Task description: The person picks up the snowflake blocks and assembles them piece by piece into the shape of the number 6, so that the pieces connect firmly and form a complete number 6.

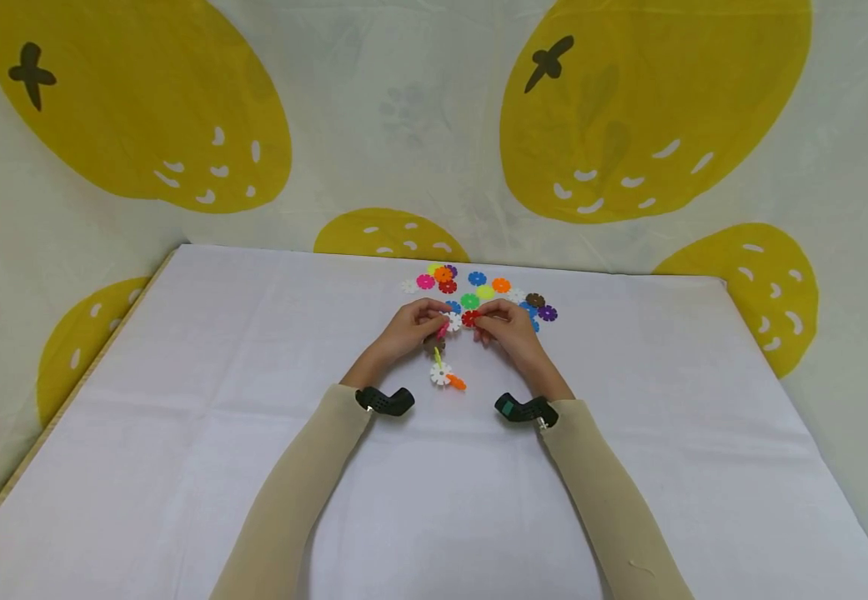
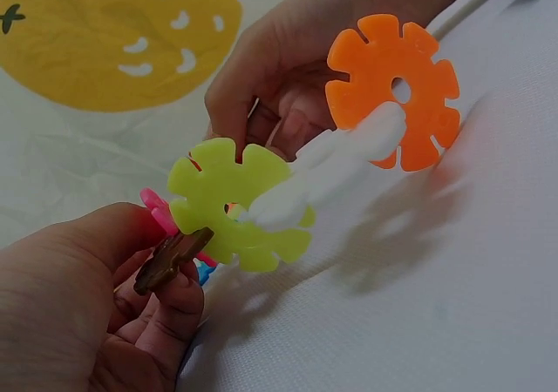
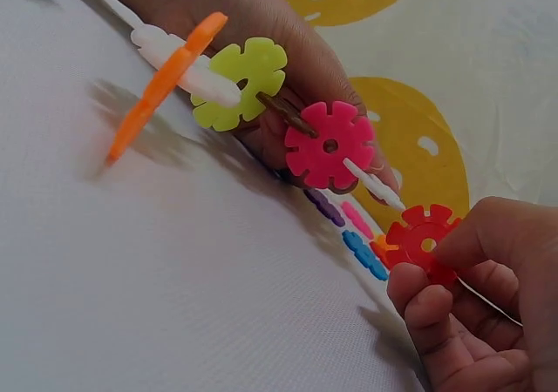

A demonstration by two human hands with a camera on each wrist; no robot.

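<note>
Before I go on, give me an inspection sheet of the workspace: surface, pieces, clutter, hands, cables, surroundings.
Surface: white-covered table, lightly creased.
Job's things: chain of notched discs; red disc at its end, whether slotted in is unclear.
Clutter: loose coloured discs, some overlapping, mostly beyond the hands.
Hands: left hand grips the chain near its pink disc; right hand pinches the red disc.
Cables: nothing seen.
Surroundings: backdrop with yellow fruit prints.

Person's wearing plain beige long sleeves, left sleeve (image 1: 291,487) and right sleeve (image 1: 617,496) matching, with a squiggly pale thread (image 1: 641,568) on the right one. Each wrist's got a chunky, bent black gadget, left gadget (image 1: 388,402) and right gadget (image 1: 529,411), both with a silvery bit near the cuff, plus a little green patch (image 1: 507,407) on the right one.
</note>
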